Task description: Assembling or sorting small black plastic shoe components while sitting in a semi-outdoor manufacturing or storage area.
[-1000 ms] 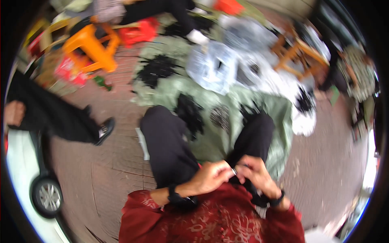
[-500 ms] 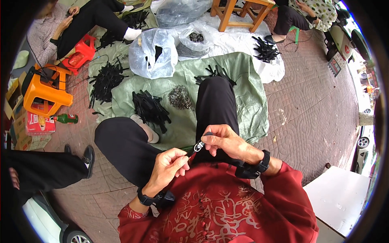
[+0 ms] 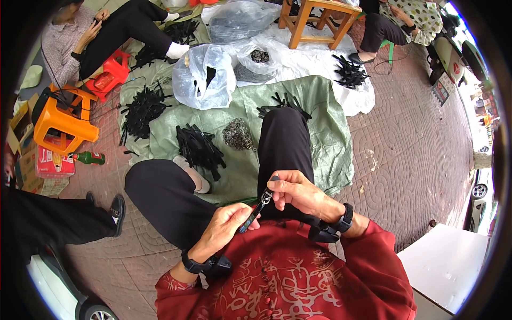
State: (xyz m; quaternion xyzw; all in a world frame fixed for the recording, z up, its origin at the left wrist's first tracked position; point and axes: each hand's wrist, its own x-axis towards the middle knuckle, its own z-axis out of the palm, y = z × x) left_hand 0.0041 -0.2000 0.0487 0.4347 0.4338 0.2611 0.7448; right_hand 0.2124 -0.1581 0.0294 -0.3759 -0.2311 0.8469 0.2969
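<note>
A short black strap with a silver metal buckle is stretched between my hands, above my lap. My right hand pinches its dark upper end just beyond the buckle, thumb on top. Lower down, my left hand has its fingers closed around the strap near the other end. Past my knees, a pile of black straps lies on the green sheet. Beside that pile is a heap of small metal pieces, too small to tell apart. More straps show behind my right knee.
Clear plastic bags stand beyond the sheet, near a wooden stool. At left are an orange plastic stool, a red stool and a green bottle. Other people sit at the far side; a person's shoe stands at left.
My left hand has shifted slightly down along the strap, and more of the strap's length shows between the hands. My right hand still pinches the end by the buckle.
</note>
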